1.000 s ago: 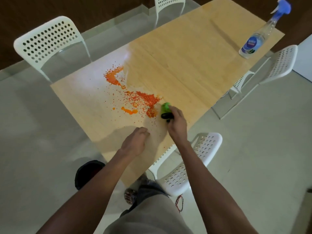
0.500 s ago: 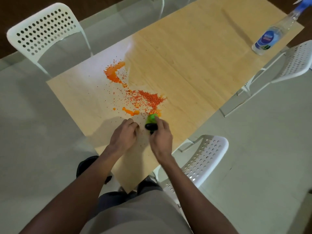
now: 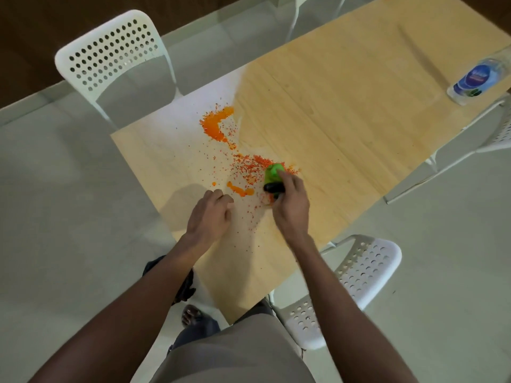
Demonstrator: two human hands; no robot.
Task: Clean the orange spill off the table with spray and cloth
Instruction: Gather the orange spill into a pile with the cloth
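An orange spill (image 3: 218, 125) of grains and smears is scattered across the near end of the light wooden table (image 3: 345, 111). My right hand (image 3: 290, 205) grips a small green and black tool (image 3: 273, 176) pressed down at the spill's right edge. My left hand (image 3: 211, 214) rests on the table just left of it, fingers loosely curled and holding nothing. A clear spray bottle (image 3: 481, 78) with a blue label lies at the table's far right edge, partly cut off by the frame. No cloth is visible.
A white perforated chair (image 3: 116, 56) stands at the table's far left side. Another white chair (image 3: 362, 275) sits beside my right arm, and a third (image 3: 497, 128) is at the right edge. Grey floor surrounds the table; my legs are below.
My right hand has pushed the green tool forward and right, back into the spill's right edge. My left hand stays beside it on the table. The camera has shifted, cutting off the bottle's top.
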